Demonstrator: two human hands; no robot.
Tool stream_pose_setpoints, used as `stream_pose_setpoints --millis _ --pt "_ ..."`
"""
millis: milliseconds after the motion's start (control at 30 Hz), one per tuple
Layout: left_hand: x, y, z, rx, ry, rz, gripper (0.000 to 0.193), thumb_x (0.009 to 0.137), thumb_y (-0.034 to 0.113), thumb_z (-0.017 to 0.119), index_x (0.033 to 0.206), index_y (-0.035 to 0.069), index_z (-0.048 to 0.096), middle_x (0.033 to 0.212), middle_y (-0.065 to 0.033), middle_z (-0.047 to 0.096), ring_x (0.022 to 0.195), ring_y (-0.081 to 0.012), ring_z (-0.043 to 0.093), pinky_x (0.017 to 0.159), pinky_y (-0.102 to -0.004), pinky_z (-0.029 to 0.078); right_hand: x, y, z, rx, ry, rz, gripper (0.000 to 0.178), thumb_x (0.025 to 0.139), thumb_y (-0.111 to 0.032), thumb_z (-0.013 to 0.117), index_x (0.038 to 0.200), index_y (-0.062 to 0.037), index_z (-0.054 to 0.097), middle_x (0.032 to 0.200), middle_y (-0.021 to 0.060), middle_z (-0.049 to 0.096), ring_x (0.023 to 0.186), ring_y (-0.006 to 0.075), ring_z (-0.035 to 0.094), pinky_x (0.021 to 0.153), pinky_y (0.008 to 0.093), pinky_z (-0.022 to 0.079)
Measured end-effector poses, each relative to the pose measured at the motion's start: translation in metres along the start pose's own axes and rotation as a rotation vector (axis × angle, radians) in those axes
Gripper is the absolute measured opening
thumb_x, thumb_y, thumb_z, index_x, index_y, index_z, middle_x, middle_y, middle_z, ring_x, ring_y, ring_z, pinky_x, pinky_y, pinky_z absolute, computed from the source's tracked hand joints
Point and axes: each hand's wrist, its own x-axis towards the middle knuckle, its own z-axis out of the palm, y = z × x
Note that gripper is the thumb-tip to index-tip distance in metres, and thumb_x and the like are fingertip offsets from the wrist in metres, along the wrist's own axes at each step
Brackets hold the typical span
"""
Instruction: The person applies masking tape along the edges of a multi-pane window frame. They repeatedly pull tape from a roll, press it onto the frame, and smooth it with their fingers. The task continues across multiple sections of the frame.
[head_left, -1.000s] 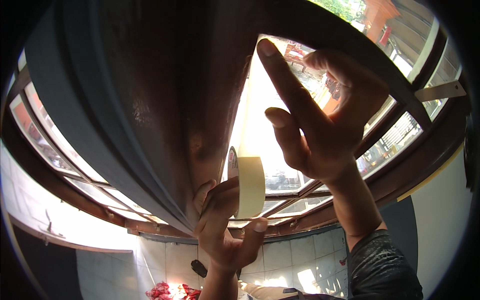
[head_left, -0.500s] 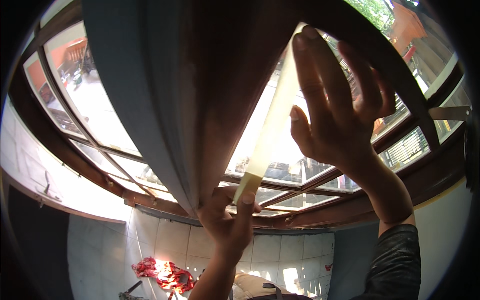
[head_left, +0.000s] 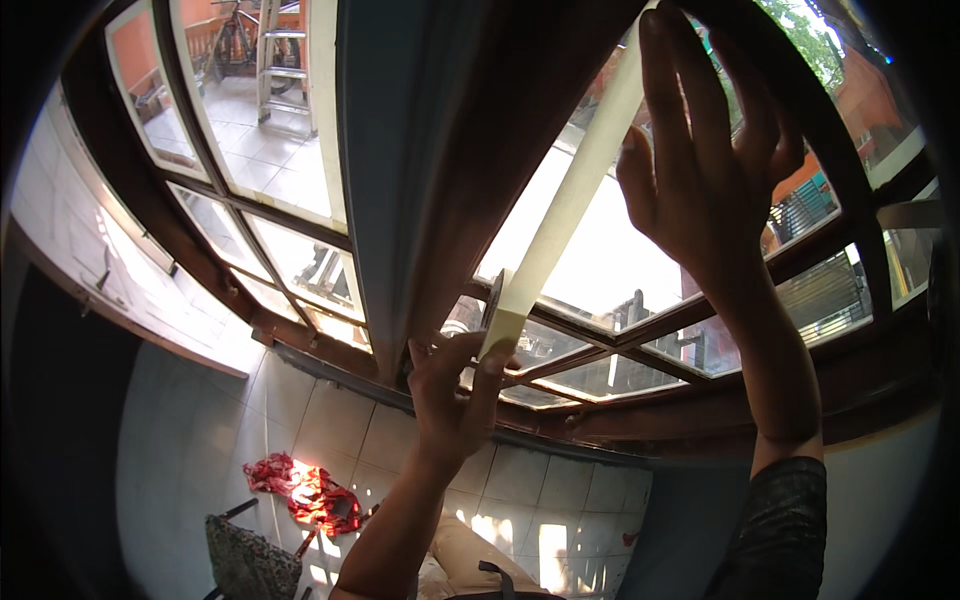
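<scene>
My left hand (head_left: 452,392) grips a roll of pale masking tape (head_left: 497,318) low against the dark wooden window frame (head_left: 500,150). A long strip of the tape (head_left: 580,190) runs up from the roll along the glass edge beside the frame. My right hand (head_left: 705,165) is raised with fingers spread, its fingertips pressing on the upper part of the strip. The roll is mostly hidden by my left fingers.
Wooden window bars (head_left: 620,345) cross the panes below and right. A ladder (head_left: 285,60) stands outside on a tiled balcony. On the white tiled floor lie a red crumpled cloth (head_left: 310,490) and a dark patterned bag (head_left: 245,560).
The tape strip has grown much longer as my left hand drew the roll down. My right hand slid up along the strip, and the view tilted downward.
</scene>
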Motion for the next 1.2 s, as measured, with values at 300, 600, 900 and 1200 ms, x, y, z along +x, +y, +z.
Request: stream_pose_setpoints --millis 300,600,900,1200 --pt "-0.009 -0.012 -0.004 0.121 0.096 -0.397 0.045 0.105 0.034 0.080 0.076 0.002 0.072 0.056 -0.0059 0.067 0.048 -0.0096 0.061 0.050 -0.0317 0.043 0.000 -0.006 -0.004 0.041 -0.014 0.020 0.062 0.100 -0.031 0.059 0.154 -0.0023 0.063 0.170 0.0115 0.049 0.155 0.0253 0.045 0.129 0.0581 0.023" --pt "-0.049 -0.041 -0.020 0.187 -0.001 -0.080 0.021 0.108 0.023 0.074 0.095 0.007 0.079 0.078 -0.0030 0.078 0.078 -0.0178 0.075 0.087 -0.0374 0.053 -0.008 -0.005 0.000 0.118 -0.098 0.076 0.072 0.103 -0.041 0.066 0.168 -0.0169 0.050 0.175 0.0000 0.047 0.156 0.0201 0.046 0.129 0.0538 0.023" --pt "-0.021 -0.033 -0.007 0.086 0.088 -0.394 0.029 0.103 0.026 0.081 0.090 0.000 0.079 0.066 -0.0045 0.072 0.062 -0.0102 0.070 0.059 -0.0282 0.052 -0.013 -0.003 0.001 0.189 -0.103 0.007 0.068 0.106 -0.034 0.064 0.169 -0.0132 0.047 0.177 0.0074 0.044 0.161 0.0251 0.042 0.132 0.0584 0.024" --pt "-0.015 -0.064 0.004 0.356 0.200 -0.134 0.033 0.103 0.025 0.080 0.082 0.000 0.076 0.061 -0.0049 0.067 0.054 -0.0108 0.064 0.055 -0.0330 0.049 -0.012 0.000 0.001 0.230 -0.027 -0.036 0.061 0.103 -0.023 0.068 0.161 -0.0086 0.058 0.172 0.0100 0.050 0.158 0.0302 0.046 0.130 0.0598 0.033"
